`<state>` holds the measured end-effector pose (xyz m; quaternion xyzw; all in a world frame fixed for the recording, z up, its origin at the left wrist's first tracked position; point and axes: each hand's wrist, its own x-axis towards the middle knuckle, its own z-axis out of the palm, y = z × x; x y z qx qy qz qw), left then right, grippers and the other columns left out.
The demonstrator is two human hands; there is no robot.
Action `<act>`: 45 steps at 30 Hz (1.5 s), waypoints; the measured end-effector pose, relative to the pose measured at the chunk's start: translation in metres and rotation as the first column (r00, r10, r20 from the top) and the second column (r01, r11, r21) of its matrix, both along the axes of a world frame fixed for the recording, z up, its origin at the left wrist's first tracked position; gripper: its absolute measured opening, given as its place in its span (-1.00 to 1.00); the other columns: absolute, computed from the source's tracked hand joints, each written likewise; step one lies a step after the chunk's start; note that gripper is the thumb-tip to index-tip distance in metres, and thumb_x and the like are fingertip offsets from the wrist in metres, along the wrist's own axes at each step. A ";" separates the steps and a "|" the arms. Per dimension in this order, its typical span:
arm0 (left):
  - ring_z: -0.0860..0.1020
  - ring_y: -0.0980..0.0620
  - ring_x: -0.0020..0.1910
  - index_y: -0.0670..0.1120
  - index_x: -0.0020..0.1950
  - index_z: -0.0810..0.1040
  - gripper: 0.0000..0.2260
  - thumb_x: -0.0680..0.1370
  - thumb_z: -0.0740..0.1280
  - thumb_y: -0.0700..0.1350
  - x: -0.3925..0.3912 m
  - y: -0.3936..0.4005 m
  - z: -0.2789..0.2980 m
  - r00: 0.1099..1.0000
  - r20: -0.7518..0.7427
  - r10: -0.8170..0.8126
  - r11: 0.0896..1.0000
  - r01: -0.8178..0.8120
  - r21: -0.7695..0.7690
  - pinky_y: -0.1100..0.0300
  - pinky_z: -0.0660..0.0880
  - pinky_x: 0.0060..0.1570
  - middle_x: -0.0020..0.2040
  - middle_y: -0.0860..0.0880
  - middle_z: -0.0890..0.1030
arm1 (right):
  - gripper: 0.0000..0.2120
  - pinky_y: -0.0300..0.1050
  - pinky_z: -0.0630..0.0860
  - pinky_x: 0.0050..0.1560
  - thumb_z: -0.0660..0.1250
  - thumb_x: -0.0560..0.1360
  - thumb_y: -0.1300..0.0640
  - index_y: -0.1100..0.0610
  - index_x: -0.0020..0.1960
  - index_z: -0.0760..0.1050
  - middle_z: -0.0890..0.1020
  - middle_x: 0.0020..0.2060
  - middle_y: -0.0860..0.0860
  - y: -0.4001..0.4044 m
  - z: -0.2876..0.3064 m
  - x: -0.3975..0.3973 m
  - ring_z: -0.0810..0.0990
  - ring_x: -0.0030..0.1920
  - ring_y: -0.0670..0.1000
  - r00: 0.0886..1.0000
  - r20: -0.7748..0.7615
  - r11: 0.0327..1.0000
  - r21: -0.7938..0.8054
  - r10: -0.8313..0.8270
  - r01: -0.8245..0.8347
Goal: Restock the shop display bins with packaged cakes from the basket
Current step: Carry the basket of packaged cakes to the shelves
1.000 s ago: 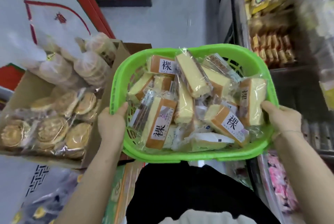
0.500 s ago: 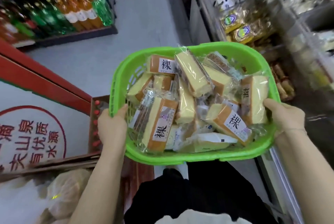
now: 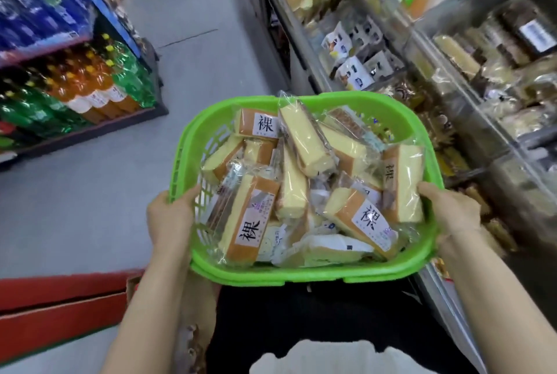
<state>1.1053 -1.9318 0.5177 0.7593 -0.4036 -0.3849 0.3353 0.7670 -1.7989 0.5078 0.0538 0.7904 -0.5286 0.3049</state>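
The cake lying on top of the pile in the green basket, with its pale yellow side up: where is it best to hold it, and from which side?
Probably across its long sides near the middle, from above. The top cake lies slanted over the others, so its flanks are free. Both the left hand and right hand hold the basket rim; one must let go first.
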 end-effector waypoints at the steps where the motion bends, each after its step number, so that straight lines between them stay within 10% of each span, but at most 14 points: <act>1: 0.49 0.02 -0.35 -0.02 -0.30 0.54 -0.83 0.41 0.47 -0.01 -0.008 -0.022 0.001 0.999 0.015 -0.036 0.999 0.036 0.006 0.14 0.36 -0.34 -0.35 0.03 0.54 | -0.83 -0.32 0.46 -0.48 0.46 0.34 0.21 0.14 -0.33 0.47 0.51 -0.38 0.01 -0.009 -0.001 -0.003 0.48 -0.39 -0.01 0.999 0.018 0.999 0.009 -0.043 0.042; 10: 0.51 -0.22 -0.26 -0.21 0.04 0.58 -0.72 0.45 0.43 -0.04 -0.063 -0.243 -0.002 0.845 0.096 -0.525 0.850 0.516 0.106 0.03 0.40 -0.21 -0.28 -0.14 0.52 | -0.86 0.00 0.49 -0.24 0.46 0.30 0.23 0.28 -0.22 0.55 0.59 -0.30 0.14 -0.078 -0.033 0.055 0.54 -0.28 0.07 0.836 0.168 0.852 0.067 -0.523 0.520; 18: 0.43 -0.12 -0.31 -0.22 -0.10 0.57 -0.82 0.47 0.44 -0.10 -0.139 -0.350 0.001 0.414 0.124 -0.902 0.431 0.878 0.209 -0.03 0.42 -0.19 -0.34 -0.15 0.49 | -0.88 0.03 0.49 -0.23 0.45 0.31 0.22 0.20 -0.32 0.52 0.58 -0.33 0.18 -0.116 -0.028 0.180 0.52 -0.34 0.09 0.406 0.199 0.440 0.169 -0.892 0.882; 22: 0.45 -0.08 -0.40 -0.15 -0.14 0.58 -0.86 0.48 0.43 -0.09 -0.179 -0.343 -0.003 0.124 0.063 -0.990 0.136 0.958 0.255 0.10 0.41 -0.31 -0.36 -0.13 0.51 | -0.84 -0.25 0.40 -0.50 0.43 0.33 0.28 0.19 -0.35 0.48 0.52 -0.42 0.11 -0.119 -0.018 0.236 0.45 -0.50 0.02 0.112 0.142 0.133 0.149 -0.983 0.980; 25: 0.46 -0.07 -0.44 -0.13 -0.13 0.59 -0.88 0.48 0.42 -0.08 -0.197 -0.326 -0.007 -0.063 0.035 -0.997 -0.053 0.969 0.242 0.13 0.42 -0.38 -0.37 -0.10 0.52 | -0.80 -0.40 0.25 -0.68 0.41 0.33 0.35 0.17 -0.39 0.46 0.47 -0.48 0.05 -0.121 -0.011 0.278 0.40 -0.67 -0.13 -0.094 0.086 -0.084 0.106 -0.992 0.991; 36: 0.48 0.03 -0.34 -0.05 -0.07 0.53 -0.90 0.50 0.40 -0.06 -0.223 -0.180 -0.023 -0.597 0.022 -0.802 -0.594 0.801 0.074 0.18 0.37 -0.31 -0.30 0.06 0.52 | -0.84 -0.08 0.38 -0.28 0.46 0.23 0.23 0.14 -0.42 0.47 0.49 -0.43 0.00 -0.096 -0.016 0.402 0.46 -0.32 -0.02 -0.590 0.061 -0.582 0.107 -0.805 0.806; 45: 0.49 -0.01 -0.23 -0.08 0.00 0.54 -0.81 0.52 0.36 0.03 -0.268 -0.008 -0.063 -0.873 0.189 -0.449 -0.884 0.465 0.052 0.21 0.36 -0.23 -0.20 -0.01 0.56 | -0.83 -0.23 0.37 -0.42 0.42 0.32 0.17 0.20 -0.35 0.48 0.48 -0.37 0.03 -0.060 -0.062 0.416 0.45 -0.36 -0.02 -0.802 0.029 -0.784 0.191 -0.597 0.591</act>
